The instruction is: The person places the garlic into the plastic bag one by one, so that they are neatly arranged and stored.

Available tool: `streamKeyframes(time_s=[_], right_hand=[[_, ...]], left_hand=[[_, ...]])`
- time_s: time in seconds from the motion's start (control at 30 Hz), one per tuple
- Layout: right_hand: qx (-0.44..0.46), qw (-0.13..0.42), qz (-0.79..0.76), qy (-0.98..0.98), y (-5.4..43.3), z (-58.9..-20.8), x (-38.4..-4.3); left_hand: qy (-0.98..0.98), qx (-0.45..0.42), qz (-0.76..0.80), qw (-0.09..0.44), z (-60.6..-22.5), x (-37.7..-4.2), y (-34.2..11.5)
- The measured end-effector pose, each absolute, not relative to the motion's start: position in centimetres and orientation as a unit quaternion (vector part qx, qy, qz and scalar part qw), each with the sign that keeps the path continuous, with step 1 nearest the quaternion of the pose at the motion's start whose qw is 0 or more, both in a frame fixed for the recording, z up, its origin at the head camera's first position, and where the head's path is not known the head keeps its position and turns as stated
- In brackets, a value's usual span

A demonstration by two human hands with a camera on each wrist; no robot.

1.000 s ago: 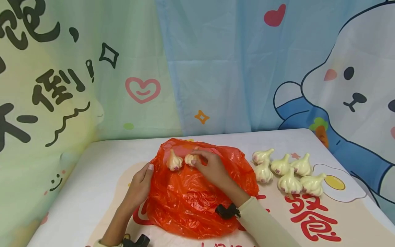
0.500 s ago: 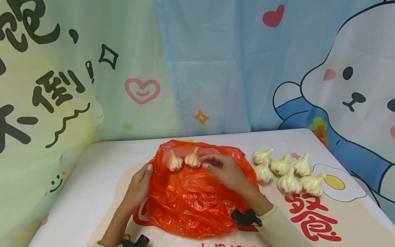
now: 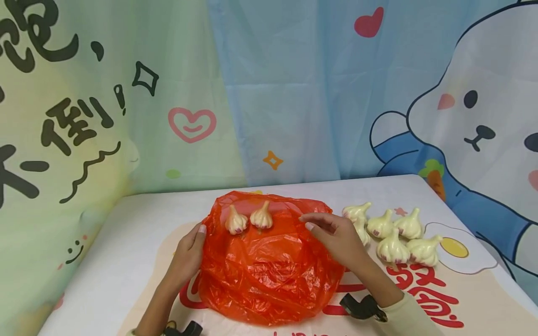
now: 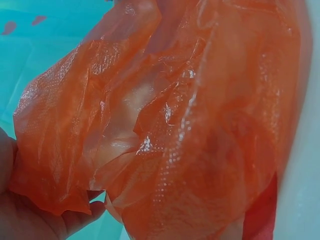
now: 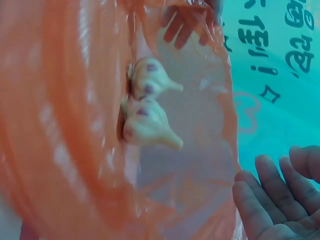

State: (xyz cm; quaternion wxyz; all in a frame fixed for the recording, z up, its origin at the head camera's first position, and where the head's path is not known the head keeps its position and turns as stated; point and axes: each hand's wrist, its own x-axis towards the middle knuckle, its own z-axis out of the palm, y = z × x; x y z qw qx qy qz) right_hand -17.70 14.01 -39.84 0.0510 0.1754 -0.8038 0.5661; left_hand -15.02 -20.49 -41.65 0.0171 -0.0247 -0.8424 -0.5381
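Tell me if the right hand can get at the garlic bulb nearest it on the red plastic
Probably yes: the right hand seems empty, nothing covers that garlic bulb in the head view, and no other bulb stands between them.

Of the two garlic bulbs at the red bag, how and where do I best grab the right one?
Probably pinch the right bulb across its wide, round body, coming from the right: its neck is narrow, the other bulb sits close on its left, and your right hand is on the free side.
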Motion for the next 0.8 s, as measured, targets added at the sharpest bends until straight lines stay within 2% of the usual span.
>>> streamKeyframes(time_s=[0.5,0.67,0.8], right_hand=[[0.079,0.165,0.498,-0.848,20.6,-40.3,-17.6],[0.061,0.174,0.489,-0.852,21.9,-41.1,-18.0],[0.030,0.160,0.497,-0.853,22.5,-41.2,-17.9]], left_hand=[[-0.845,-0.014,-0.535,0.010,-41.8,-15.1,-20.6],[-0.848,-0.014,-0.530,0.016,-41.8,-15.1,-20.7],[-0.846,-0.016,-0.533,0.017,-42.1,-15.2,-20.5]])
